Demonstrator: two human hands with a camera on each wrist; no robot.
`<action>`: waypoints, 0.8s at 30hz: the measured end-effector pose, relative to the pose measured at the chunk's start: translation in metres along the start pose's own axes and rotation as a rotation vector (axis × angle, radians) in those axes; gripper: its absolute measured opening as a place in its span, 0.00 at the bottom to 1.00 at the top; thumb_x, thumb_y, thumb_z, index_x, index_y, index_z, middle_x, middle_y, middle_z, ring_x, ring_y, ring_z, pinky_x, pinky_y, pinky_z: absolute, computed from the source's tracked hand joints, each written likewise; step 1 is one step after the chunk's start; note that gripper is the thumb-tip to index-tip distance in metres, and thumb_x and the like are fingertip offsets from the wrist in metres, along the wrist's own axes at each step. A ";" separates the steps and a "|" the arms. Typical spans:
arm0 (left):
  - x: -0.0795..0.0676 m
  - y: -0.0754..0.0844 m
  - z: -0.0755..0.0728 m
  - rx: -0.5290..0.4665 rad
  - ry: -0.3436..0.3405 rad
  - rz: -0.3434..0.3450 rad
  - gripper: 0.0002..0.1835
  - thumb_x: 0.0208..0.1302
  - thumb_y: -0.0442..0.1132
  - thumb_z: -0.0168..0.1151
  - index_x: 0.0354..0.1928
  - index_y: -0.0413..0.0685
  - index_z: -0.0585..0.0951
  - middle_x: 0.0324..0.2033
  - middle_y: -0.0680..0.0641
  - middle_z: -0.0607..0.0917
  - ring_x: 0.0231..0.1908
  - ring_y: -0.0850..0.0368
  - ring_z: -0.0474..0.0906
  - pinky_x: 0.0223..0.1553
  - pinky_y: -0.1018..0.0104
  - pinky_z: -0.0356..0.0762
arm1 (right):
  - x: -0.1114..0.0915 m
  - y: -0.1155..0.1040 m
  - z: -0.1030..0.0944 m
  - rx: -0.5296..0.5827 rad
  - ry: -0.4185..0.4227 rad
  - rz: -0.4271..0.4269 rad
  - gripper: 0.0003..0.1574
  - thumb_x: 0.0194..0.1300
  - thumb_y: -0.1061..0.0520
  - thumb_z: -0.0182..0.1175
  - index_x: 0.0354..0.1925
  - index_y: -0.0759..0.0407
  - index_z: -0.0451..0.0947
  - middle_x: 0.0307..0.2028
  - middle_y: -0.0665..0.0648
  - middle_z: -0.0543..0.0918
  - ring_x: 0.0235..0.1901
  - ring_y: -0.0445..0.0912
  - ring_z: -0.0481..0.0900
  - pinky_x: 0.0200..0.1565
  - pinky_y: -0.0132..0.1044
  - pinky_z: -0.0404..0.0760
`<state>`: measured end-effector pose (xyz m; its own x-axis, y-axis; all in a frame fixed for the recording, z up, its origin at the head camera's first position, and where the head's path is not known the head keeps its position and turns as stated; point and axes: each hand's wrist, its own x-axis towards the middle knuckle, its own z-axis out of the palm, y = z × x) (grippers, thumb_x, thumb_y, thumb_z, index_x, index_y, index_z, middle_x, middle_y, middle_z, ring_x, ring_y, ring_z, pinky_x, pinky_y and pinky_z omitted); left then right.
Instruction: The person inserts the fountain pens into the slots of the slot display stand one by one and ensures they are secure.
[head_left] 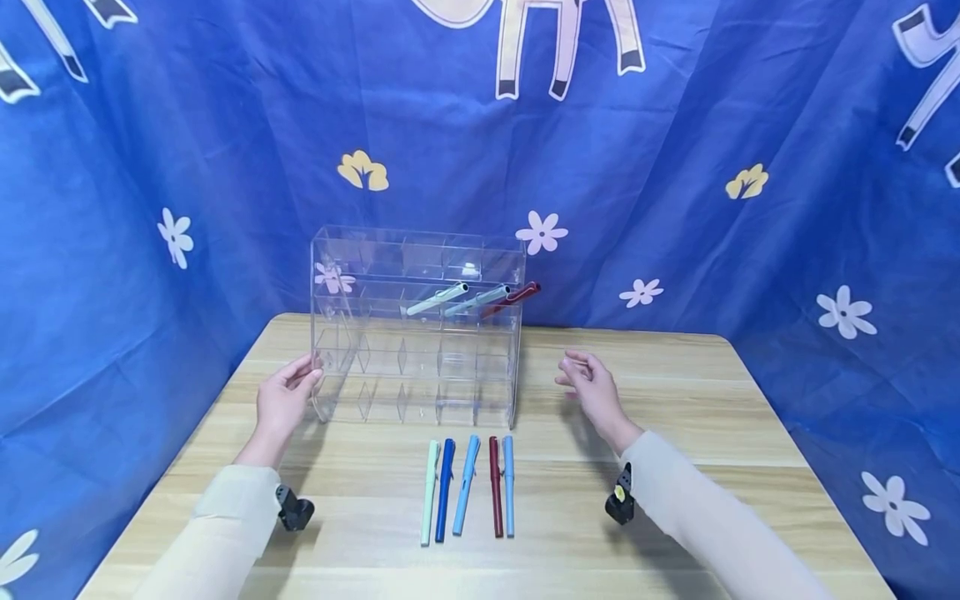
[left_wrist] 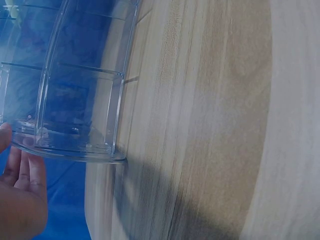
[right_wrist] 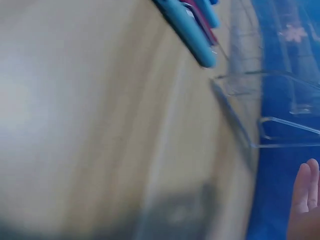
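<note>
A clear acrylic pen rack point(head_left: 422, 367) with tiers of small compartments stands upright on the table. My left hand point(head_left: 287, 400) holds its left side low down, thumb in front and fingers behind the side panel in the left wrist view. A pale green pen point(head_left: 437, 298), a light blue pen point(head_left: 477, 300) and a dark red pen point(head_left: 512, 300) lean in compartments at the rack's right half. To the right of the rack my right hand point(head_left: 592, 392) hovers over the table with loosely bent fingers, holding nothing.
In front of the rack lies a row of pens: mint green point(head_left: 430, 493), dark blue point(head_left: 445, 492), light blue point(head_left: 466, 486), dark red point(head_left: 496, 487) and another light blue point(head_left: 509, 487). A blue patterned curtain point(head_left: 450, 167) hangs behind the wooden table point(head_left: 675, 400).
</note>
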<state>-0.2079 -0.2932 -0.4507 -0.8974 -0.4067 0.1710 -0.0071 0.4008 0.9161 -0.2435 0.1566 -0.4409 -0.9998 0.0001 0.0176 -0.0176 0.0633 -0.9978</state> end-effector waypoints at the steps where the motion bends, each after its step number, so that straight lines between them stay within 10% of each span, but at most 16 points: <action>1: 0.000 0.000 0.000 -0.001 0.001 0.002 0.21 0.67 0.35 0.59 0.61 0.38 0.74 0.54 0.36 0.78 0.42 0.76 0.75 0.45 0.83 0.74 | -0.003 0.004 0.000 -0.004 -0.006 0.011 0.27 0.70 0.52 0.56 0.61 0.66 0.67 0.53 0.68 0.77 0.44 0.53 0.81 0.48 0.55 0.80; 24: -0.001 0.003 0.002 -0.010 0.020 0.016 0.20 0.66 0.33 0.60 0.59 0.35 0.75 0.51 0.33 0.78 0.37 0.82 0.74 0.43 0.85 0.74 | -0.059 0.051 0.029 -0.187 -0.231 0.180 0.30 0.65 0.53 0.61 0.57 0.73 0.68 0.40 0.66 0.84 0.33 0.52 0.84 0.32 0.42 0.86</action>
<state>-0.2073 -0.2899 -0.4489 -0.8884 -0.4166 0.1927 0.0119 0.3988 0.9170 -0.1854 0.1311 -0.4942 -0.9611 -0.1972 -0.1935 0.1379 0.2646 -0.9544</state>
